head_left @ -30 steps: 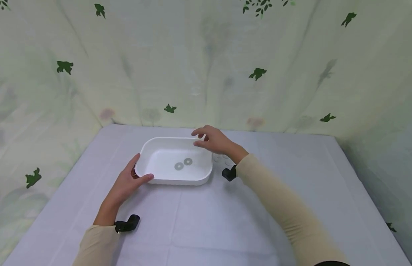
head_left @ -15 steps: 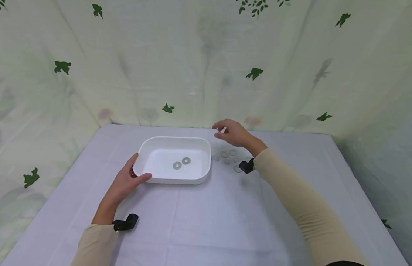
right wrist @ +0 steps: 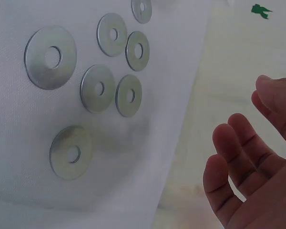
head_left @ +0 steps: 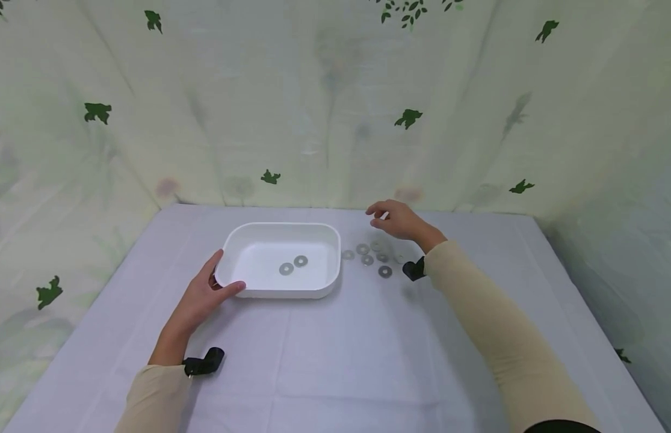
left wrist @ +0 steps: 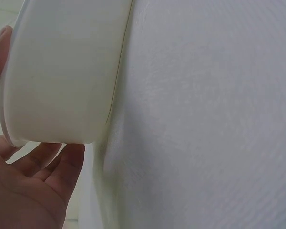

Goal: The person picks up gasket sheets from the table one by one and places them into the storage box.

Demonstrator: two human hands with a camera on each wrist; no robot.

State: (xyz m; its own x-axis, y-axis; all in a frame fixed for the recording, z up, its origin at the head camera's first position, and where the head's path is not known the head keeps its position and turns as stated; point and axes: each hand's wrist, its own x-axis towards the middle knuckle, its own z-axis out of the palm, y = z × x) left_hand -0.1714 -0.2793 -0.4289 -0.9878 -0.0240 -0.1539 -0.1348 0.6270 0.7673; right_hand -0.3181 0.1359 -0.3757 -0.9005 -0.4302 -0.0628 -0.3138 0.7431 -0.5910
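Note:
A white rectangular plastic tray with rounded corners stands on the table, holding two flat metal washers. My left hand grips its near left corner, thumb over the front rim and fingers against the end wall; the left wrist view shows those fingers on the outside of the tray. To the right of the tray lie several more washers, spread flat and close together. Above them hovers my right hand, fingers loosely bent, nothing held. The right wrist view has the loose washers beside that hand.
A white cloth covers the table. Behind its far edge hangs a pale curtain with green bird and leaf prints. Each wrist carries a black camera.
My right hand has moved right from over the tray's far right corner to above the loose washers, which now show more fully. My left hand keeps its hold on the tray.

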